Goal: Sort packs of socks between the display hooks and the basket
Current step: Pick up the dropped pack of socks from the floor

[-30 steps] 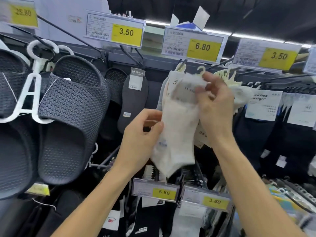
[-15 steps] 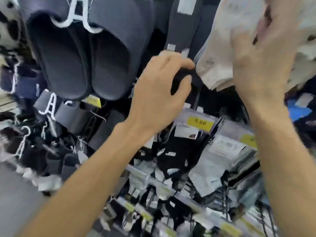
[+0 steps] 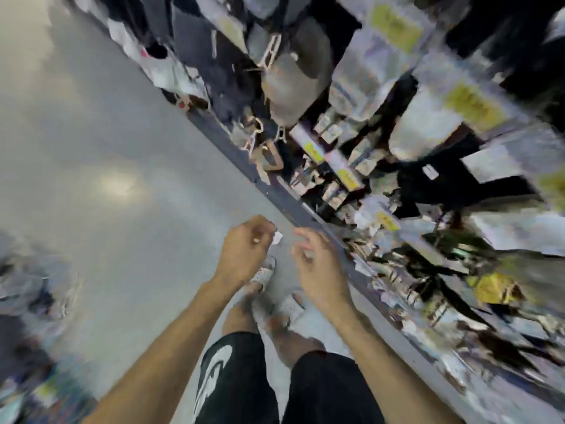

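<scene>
The view is tilted down at the floor and heavily blurred. My left hand [image 3: 244, 250] hangs low in front of me with its fingers curled, and a small white scrap [image 3: 277, 238] shows at its fingertips. Just to its right, my right hand [image 3: 318, 270] has loosely curled fingers with nothing in it. Neither hand touches the display. Packs of socks [image 3: 360, 71] hang on the rack to the right with yellow price tags [image 3: 345, 177] among them. No sock pack is in either hand.
Grey slippers [image 3: 293, 84] hang at the top of the rack. The rack's dark base edge [image 3: 275, 191] runs diagonally across the grey floor [image 3: 107, 148]. A blurred heap of goods [image 3: 30, 301] lies at lower left. My feet in white sandals [image 3: 266, 273] stand below my hands.
The camera has swung from the hooks down to the floor. Both hands have dropped away from the rack, and the white socks and the dark item are no longer held.
</scene>
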